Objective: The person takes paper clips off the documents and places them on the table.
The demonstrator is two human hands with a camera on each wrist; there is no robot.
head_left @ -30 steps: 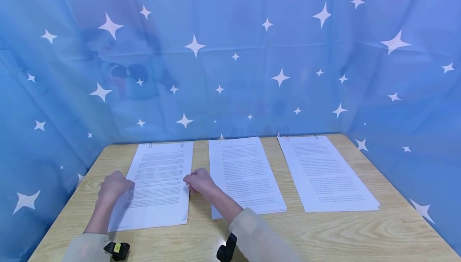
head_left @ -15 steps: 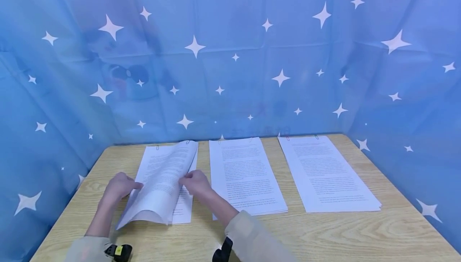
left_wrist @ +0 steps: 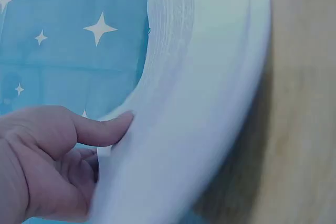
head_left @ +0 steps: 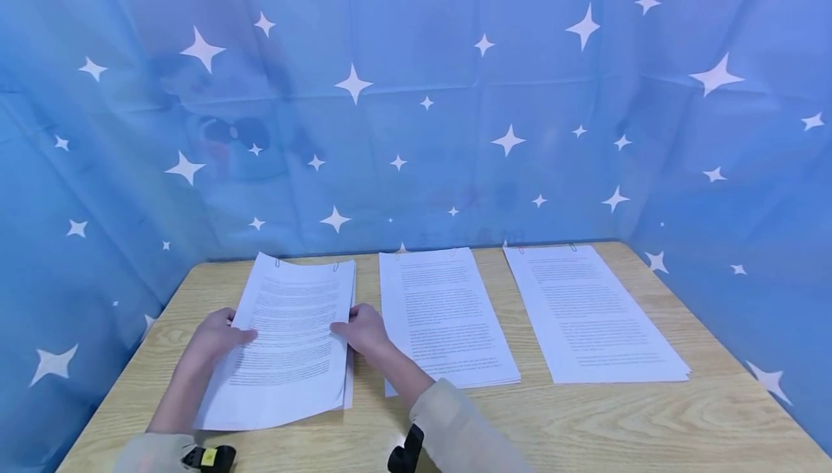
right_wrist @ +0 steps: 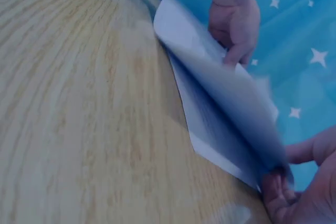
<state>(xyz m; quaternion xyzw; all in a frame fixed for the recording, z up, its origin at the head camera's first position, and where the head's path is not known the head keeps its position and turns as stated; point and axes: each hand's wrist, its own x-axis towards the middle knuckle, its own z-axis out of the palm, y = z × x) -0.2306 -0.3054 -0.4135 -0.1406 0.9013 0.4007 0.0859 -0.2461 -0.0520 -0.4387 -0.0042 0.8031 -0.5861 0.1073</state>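
Note:
A printed stack of paper (head_left: 286, 328) at the table's left is held up between both hands, its near end lifted and bowed. My left hand (head_left: 216, 337) pinches its left edge, thumb on top; the left wrist view shows this thumb (left_wrist: 107, 131) against the curved white sheets. My right hand (head_left: 365, 330) grips the right edge, thumb above and fingers beneath. In the right wrist view a lower sheet (right_wrist: 202, 121) lies on the table under the raised paper (right_wrist: 226, 80). Two paper clips (head_left: 336, 267) show at the top edge. How many sheets are held I cannot tell.
Two more clipped stacks lie to the right, a middle stack (head_left: 448, 314) and a right stack (head_left: 591, 314). Beneath them is a wooden table (head_left: 585, 430). A blue curtain with white stars (head_left: 416, 97) closes off the back and sides.
The left stack lay flat under both hands. Then its upper sheets were curled over toward the left; now they are spread out again, raised between both hands.

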